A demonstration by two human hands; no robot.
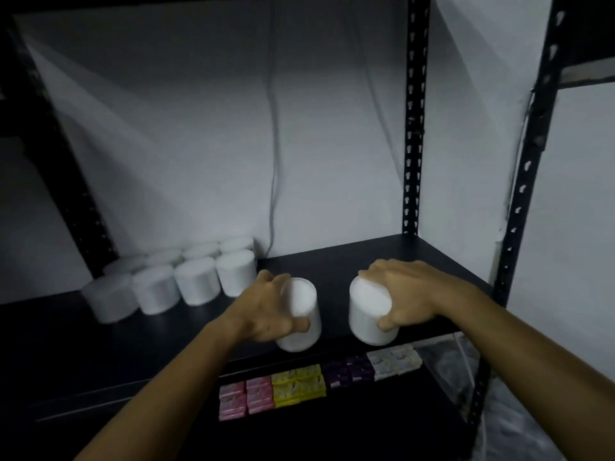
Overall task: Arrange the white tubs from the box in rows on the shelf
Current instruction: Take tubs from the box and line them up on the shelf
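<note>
The black metal rack [412, 128] filled the view, its slotted uprights rising against a pale wall [206, 121], and its dark shelf [359, 261] ran across the middle of the frame. Down the wall behind, a thin cable [273, 154] hung to shelf level. On the lower shelf [366, 427], packets sat in a row: pink packets [246, 399] on the left, yellow packets [299, 385] next, purple packets [347, 371] after them and white packets [394, 361] furthest right.

And there were the rows taking shape! At the back left of the dark shelf stood the group of white tubs [173, 281], two lines of them side by side, touching or nearly so, upright, the whole lot blurred.

Both bare arms reached in from below. The left hand [263, 314] was curled round the left tub [301, 314], fingers wrapped on its far side and thumb across the near side, the tub tilted with its top leaning away over the shelf's front part. The right hand [404, 294] gripped the right tub [369, 311] from the right, fingers over the rim, thumb pressed low on its side, top tipped toward the camera. The two tubs were near each other but apart, right of the standing group; whether either touched the shelf could not be told.
</note>
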